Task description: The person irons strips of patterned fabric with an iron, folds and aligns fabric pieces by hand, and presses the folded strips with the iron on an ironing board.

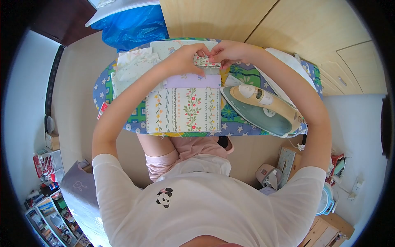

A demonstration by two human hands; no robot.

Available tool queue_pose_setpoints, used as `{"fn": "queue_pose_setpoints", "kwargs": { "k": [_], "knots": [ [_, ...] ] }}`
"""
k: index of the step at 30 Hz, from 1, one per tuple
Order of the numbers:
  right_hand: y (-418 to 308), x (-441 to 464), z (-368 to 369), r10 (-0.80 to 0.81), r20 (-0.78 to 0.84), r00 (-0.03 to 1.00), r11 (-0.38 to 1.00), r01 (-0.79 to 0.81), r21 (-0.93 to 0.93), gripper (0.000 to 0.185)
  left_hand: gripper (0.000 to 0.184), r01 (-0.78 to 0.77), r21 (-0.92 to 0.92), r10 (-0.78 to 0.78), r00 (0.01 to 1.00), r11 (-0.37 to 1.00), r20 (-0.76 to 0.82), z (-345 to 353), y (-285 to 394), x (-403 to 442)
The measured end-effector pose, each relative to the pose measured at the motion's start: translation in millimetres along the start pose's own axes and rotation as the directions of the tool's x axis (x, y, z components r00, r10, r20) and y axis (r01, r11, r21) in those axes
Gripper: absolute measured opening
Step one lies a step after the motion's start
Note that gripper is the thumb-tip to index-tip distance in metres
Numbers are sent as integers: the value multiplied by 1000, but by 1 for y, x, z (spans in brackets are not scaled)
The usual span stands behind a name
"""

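Left hand point(185, 57): curved at the left end of a small flowered cloth strip point(206, 62), thumb spread on the near side, fingers on the far side; can't tell if it grips.
Right hand point(231, 52): fingertips pinched on the strip's right part, right up against the left fingertips; the two hands are together there.
Flowered strip: between the hands, far half of the board, looks folded; white with red flowers and green leaves.
Purple strip point(191, 81): flat, just on the near side of the hands.
Flowered fabric point(177, 110): large flat piece, near middle of the board, striped with vines and blossoms; adjoins the purple strip, loose threads at its near edge.
Iron point(263, 108): right of the fabric, lying over on its side, tip toward the fabric, pale green sole facing near-left, cream body.
Pale cloths point(138, 68): loose pile, far left of the board, partly behind the left forearm.
Ironing board point(242, 129): under all of the above, blue cover with white stars and green patches.
Blue plastic bag point(133, 28): beyond the board, far left.
Wooden cabinet point(214, 18): beyond the board, far middle to right.
Bin point(268, 176): on the floor, near right.
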State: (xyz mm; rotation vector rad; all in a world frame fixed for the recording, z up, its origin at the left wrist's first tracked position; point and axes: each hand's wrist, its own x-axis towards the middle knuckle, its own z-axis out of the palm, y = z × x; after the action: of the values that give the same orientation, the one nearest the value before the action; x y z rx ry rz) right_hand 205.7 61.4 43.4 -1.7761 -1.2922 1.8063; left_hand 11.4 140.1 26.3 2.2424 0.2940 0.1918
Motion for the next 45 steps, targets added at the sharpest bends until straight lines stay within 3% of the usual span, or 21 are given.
{"fn": "queue_pose_setpoints", "kwargs": {
  "k": [5,7,8,10,16,18,21,23,28,31,33,41,43,45],
  "knots": [
    [-8,-11,-2,-17,22,1000,999,16,43,20,46,50,-83,-60,990,995,-128,-3,2,-7],
    [-8,-13,-2,-31,36,999,998,29,56,21,44,-14,-516,-83,983,857,-163,-1,1,-9],
    [-9,-13,-2,-47,39,998,997,44,69,21,44,-15,-514,-82,983,858,-166,-1,1,-10],
    [-10,-15,-2,-64,41,997,995,61,78,21,43,92,-646,-242,959,758,-147,-1,10,-15],
    [-11,-19,3,-150,76,986,974,133,185,27,40,-11,-717,-171,968,697,-181,1,22,-23],
    [-13,-26,9,-275,27,961,945,266,190,25,38,-9,-701,-168,968,713,-184,1,25,-24],
    [-20,-34,13,-381,16,925,924,379,51,29,35,-40,-654,-131,969,755,-209,1,25,-26],
    [-23,-37,16,-377,18,926,925,376,47,26,34,-73,-621,-92,969,781,-229,0,26,-27],
    [-25,-39,13,-319,24,948,948,319,-8,26,25,13,-569,-171,959,822,-225,-6,39,-33],
    [-23,-38,11,-350,27,936,934,346,88,22,21,5,-680,-194,960,734,-202,-8,40,-38],
    [-22,-39,8,-391,83,917,890,354,286,22,22,5,-659,-178,964,752,-197,-10,37,-39],
    [-23,-48,11,-448,96,889,823,368,432,24,21,-98,-602,-76,964,793,-257,-7,43,-44],
    [-25,-49,11,-463,92,882,810,379,447,24,25,-135,-695,-97,954,707,-285,-8,46,-44],
    [-24,-48,9,-487,120,865,805,391,446,25,24,-117,-697,-106,958,708,-268,-10,48,-45]
  ]
}}
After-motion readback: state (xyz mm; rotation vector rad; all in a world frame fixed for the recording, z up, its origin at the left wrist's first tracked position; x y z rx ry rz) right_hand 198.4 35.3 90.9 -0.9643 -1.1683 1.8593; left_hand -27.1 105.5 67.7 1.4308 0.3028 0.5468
